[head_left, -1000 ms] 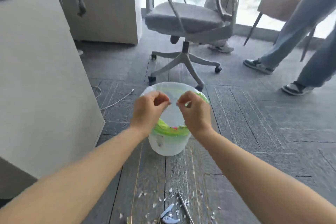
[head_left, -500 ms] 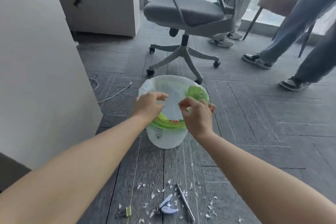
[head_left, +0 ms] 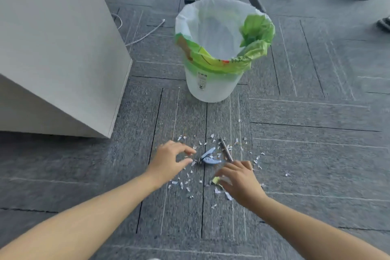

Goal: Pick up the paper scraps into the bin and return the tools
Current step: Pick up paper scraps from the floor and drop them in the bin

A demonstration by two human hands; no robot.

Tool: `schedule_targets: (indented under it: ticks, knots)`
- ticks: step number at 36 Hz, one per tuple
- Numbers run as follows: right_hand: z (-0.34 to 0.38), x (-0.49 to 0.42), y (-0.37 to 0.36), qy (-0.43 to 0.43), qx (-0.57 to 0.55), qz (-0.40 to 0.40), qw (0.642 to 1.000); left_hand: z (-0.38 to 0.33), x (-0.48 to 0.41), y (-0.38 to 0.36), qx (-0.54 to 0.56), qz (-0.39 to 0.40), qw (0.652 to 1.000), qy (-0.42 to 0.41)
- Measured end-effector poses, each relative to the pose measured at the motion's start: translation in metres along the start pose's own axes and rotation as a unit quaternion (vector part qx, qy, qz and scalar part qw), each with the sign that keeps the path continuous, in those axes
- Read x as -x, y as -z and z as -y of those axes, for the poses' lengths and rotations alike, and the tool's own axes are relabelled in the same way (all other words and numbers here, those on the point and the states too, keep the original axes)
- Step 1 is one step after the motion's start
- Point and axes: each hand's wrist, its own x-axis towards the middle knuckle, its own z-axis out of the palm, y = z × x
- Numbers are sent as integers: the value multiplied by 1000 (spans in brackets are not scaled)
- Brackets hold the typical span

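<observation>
Left hand [head_left: 168,162] over paper scraps [head_left: 185,183] on the carpet, fingers spread, grasping nothing. Right hand [head_left: 238,179] curled; grasp unclear. Scraps look featherlight and flimsy: pinch from above, bin [head_left: 213,88] beyond.

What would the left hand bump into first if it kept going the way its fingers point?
Probably the blue tool. The left hand points its open fingers right toward it, with only tiny paper scraps between. Its height above the floor is hard to judge.

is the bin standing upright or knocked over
Upright. The bin stands on its base on the carpet, its open mouth facing up, the bag folded over its rim.
</observation>
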Motion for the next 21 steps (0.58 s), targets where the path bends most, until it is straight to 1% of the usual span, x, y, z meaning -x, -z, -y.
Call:
schedule_targets:
  ticks: [2, 5, 7, 10, 13, 17, 21]
  knots:
    - [-2, 14, -17, -2, 7, 31, 999, 13, 18, -18, -8, 30, 999, 31]
    - [-1, 28, -35, -23, 16, 37, 999, 25, 42, -37, -16, 75, 995, 59]
    - [0, 32, -41, -36, 32, 45, 998, 32, 55, -46, -11, 89, 993, 78]
    - [0, 32, -45, -43, 47, 58, 996, 40, 67, -55, -3, 87, 990, 108]
    - [4, 30, -49, -53, 62, 68, 994, 44, 73, -57, -9, 86, 989, 119]
    - [5, 28, -56, -68, 83, 45, 993, 47, 74, -60, -8, 76, 988, 133]
    - [3, 23, -61, -50, 102, 18, 993, 48, 72, -62, -4, 41, 988, 146]
